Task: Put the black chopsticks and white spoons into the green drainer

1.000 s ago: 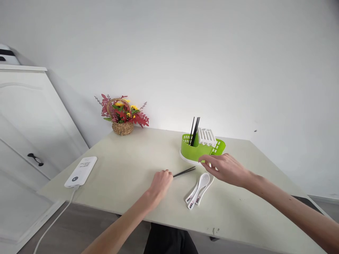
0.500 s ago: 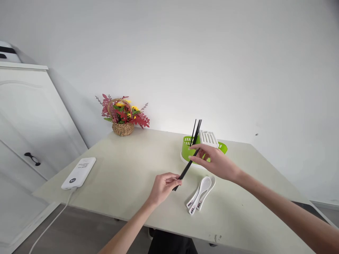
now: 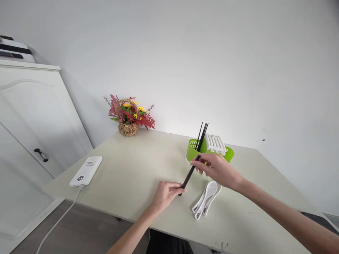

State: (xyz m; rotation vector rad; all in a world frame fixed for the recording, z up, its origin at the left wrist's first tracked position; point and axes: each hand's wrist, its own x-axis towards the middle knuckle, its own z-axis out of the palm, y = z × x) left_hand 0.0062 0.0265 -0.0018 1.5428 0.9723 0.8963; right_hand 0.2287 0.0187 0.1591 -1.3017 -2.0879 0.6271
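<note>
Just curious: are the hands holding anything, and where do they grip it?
Black chopsticks: left hand pinches the lower end, right hand the upper part.

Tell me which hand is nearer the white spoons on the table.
Right. The right hand hovers just above and behind the white spoons, pinching the black chopsticks. The left hand holds their lower end, farther off to the spoons' left.
</note>
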